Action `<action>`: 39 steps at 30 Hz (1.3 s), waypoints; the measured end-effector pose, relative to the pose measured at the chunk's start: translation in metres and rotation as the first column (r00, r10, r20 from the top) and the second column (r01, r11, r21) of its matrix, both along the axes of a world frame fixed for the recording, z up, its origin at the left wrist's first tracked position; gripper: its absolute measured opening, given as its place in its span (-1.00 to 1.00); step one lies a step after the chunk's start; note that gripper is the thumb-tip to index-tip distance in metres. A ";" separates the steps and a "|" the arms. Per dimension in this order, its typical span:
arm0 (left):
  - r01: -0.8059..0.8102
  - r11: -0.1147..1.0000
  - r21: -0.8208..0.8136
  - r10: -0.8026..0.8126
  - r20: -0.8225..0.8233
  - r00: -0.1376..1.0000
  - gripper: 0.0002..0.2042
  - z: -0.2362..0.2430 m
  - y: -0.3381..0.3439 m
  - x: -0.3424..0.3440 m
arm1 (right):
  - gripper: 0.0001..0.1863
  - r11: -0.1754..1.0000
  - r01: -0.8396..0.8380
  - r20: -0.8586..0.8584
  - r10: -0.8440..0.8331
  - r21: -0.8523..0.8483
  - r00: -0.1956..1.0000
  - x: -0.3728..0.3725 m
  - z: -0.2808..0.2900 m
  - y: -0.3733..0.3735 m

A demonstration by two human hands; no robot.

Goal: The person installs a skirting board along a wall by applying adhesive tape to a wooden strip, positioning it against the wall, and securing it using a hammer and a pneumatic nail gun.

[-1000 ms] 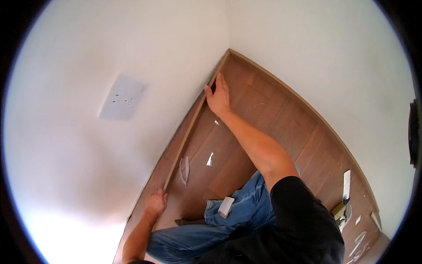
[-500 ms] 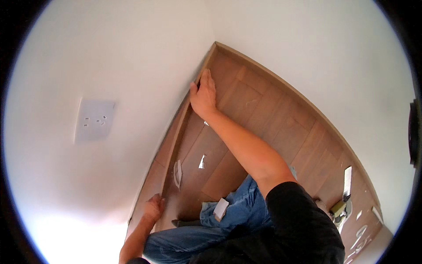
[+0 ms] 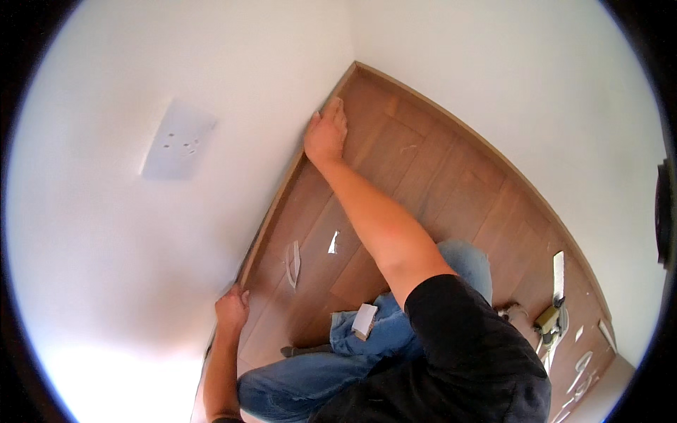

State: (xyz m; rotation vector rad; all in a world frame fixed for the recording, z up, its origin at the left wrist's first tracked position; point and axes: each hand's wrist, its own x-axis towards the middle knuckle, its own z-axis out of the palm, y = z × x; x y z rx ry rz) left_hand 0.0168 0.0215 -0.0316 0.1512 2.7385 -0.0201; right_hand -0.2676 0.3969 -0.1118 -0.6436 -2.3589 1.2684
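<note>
A long brown wooden skirting board [image 3: 282,192] stands on edge along the foot of the left wall, running toward the room corner. At its near end, my left hand [image 3: 232,308] is closed around the board, close to the wall. Farther along, my right hand [image 3: 326,134] rests against the same board, its fingers stretched forward and the thumb by the top edge. Part of the board is hidden behind that hand. A second skirting board [image 3: 479,142] follows the foot of the right wall and meets the first at the corner.
Wood plank flooring [image 3: 395,204] holds thin white scraps [image 3: 293,264] and a torn shiny piece [image 3: 334,242]. A small white block [image 3: 364,320] lies on my jeans. A tool with a cable [image 3: 549,321] sits at right. A white socket plate [image 3: 180,141] is on the left wall.
The near part of the board has swung left, from standing off the wall to lying along it. My left hand moved with it; my right hand stayed on the board.
</note>
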 end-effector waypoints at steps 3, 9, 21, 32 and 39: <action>0.055 0.998 -0.029 -0.055 -0.020 0.998 -0.76 0.002 0.001 -0.002 | -0.24 0.999 -0.032 0.064 0.034 -0.044 0.997 0.004 0.009 0.006; 0.162 0.980 -0.115 -0.142 0.167 0.976 -0.75 0.010 -0.013 0.026 | -0.12 0.985 -0.172 0.255 0.162 0.018 0.953 0.042 0.033 0.021; 0.123 0.989 -0.087 -0.069 0.461 0.885 -0.28 0.021 0.009 0.027 | -0.45 0.762 -0.510 0.593 0.210 0.399 0.777 -0.087 0.036 0.144; 0.167 0.986 -0.008 -0.151 0.380 0.913 -0.45 0.038 -0.006 0.026 | -0.25 0.926 -0.331 0.260 0.280 0.182 0.924 -0.043 0.046 0.146; 0.041 0.916 0.399 -0.037 -0.019 0.999 -0.51 0.170 0.090 0.018 | -0.55 0.478 -0.580 0.071 0.808 -0.659 0.585 0.129 0.115 0.085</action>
